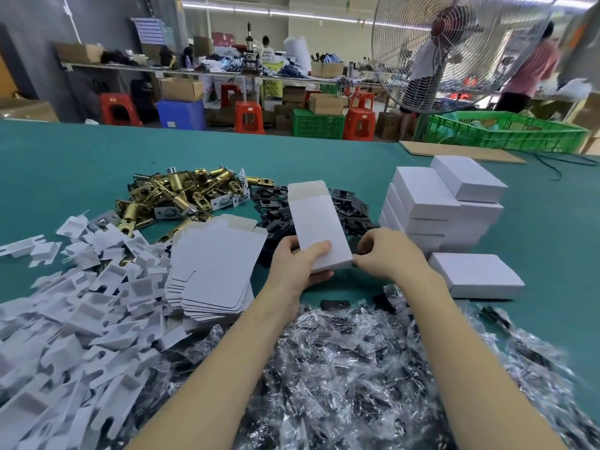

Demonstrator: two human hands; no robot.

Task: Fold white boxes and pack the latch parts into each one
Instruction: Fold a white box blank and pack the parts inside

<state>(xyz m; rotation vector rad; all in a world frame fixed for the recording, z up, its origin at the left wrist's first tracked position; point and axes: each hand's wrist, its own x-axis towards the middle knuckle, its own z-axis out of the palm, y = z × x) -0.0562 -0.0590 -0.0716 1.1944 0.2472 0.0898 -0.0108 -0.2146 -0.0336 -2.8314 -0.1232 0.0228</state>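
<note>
Head view: white box (pixel 319 227), far flap open; left hand (pixel 297 261) grips its near end, right hand (pixel 386 253) pinches its corner, fingertips hidden.

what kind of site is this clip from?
Most likely a hardware packing workshop or small factory floor. Loose brass latch parts are piled on a green table, finished white boxes are stacked beside them, and more benches, crates and an industrial fan stand behind.

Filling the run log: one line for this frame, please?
step: folding white box | left hand: grips box | right hand: at box's near corner | far flap: open | finished boxes: stacked right
</note>
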